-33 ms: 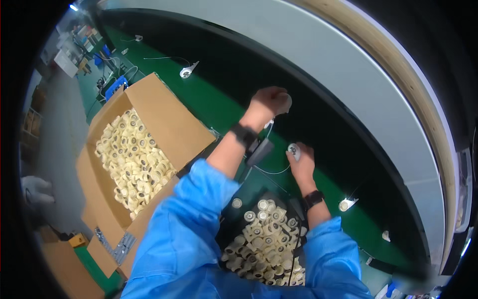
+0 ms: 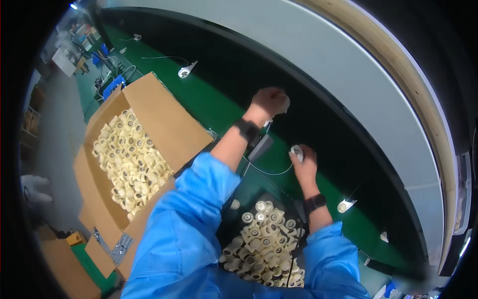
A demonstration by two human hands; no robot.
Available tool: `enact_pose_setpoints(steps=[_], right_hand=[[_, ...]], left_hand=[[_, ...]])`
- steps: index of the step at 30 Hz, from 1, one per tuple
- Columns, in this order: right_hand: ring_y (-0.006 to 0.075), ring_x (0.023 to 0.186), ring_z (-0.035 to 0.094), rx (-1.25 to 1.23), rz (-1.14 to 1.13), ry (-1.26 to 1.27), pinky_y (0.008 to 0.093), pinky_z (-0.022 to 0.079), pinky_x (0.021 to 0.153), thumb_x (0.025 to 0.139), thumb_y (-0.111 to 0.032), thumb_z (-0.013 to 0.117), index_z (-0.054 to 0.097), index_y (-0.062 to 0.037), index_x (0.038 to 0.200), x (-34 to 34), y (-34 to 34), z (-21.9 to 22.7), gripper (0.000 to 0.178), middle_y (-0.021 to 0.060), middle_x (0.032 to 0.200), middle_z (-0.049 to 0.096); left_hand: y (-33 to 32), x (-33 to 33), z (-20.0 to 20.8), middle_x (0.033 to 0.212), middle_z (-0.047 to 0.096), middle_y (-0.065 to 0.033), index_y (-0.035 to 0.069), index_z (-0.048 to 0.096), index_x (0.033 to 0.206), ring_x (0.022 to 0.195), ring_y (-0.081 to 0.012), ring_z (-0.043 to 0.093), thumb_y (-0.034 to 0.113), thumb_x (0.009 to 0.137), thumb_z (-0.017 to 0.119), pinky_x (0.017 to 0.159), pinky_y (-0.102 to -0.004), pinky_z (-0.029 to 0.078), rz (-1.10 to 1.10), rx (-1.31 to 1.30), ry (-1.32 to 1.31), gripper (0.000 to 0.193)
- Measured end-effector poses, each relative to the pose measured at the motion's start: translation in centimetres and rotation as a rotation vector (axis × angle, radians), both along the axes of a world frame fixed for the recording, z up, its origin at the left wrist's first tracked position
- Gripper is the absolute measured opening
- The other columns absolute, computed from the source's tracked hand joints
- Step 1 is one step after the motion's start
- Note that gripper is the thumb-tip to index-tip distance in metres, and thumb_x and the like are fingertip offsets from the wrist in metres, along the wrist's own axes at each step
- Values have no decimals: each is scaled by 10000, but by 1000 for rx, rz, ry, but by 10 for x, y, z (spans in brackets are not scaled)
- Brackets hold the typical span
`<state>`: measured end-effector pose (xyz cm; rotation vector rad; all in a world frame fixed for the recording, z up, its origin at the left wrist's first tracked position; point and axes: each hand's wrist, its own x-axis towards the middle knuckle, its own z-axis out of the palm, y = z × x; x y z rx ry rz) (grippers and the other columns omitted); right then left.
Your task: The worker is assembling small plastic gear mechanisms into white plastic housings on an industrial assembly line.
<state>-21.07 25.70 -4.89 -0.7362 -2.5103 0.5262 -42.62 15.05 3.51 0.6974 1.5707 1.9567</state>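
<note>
My left hand [image 2: 269,101] is closed at the far side of the green surface. Its fingers grip a pale round piece [image 2: 285,103], mostly hidden by the hand. Nearer and to the right, my right hand [image 2: 305,166] pinches a small white round part with a dark-marked face [image 2: 297,152]. A thin white cable [image 2: 273,173] curves from below that part toward a dark grey block [image 2: 261,148] under my left wrist. Close in front of me, between my forearms, lies a heap of cream round plastic parts [image 2: 266,241].
At left stands an open cardboard box [image 2: 167,122] holding many cream parts [image 2: 132,154]. On the green surface [image 2: 214,94] lie white teardrop-shaped parts, one with a wire [image 2: 184,73] and another at right [image 2: 343,206]. A curved grey panel [image 2: 368,89] arches beyond.
My right hand has shifted slightly to the right with the white part. My left hand stays nearly in place, and the whole view has moved a little.
</note>
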Motion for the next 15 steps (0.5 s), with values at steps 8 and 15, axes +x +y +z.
enact_pose_setpoints(steps=[8,15], right_hand=[[220,762,611,-1677,157,1315,327,540,570,875,-135,632,562,24,1100,166,4,142,285,152,1034,611],[112,545,507,-1489,707,1244,198,399,328,801,-83,735,378,83,1214,222,-49,202,571,175,1076,418]], left_hand=[[114,-34,-121,768,688,-136,47,722,785,754,-254,671,176,727,583,686,-349,516,66,-233,57,198],[128,-55,-171,949,666,-219,-74,614,993,904,-308,667,236,769,651,812,-353,507,234,-140,140,385]])
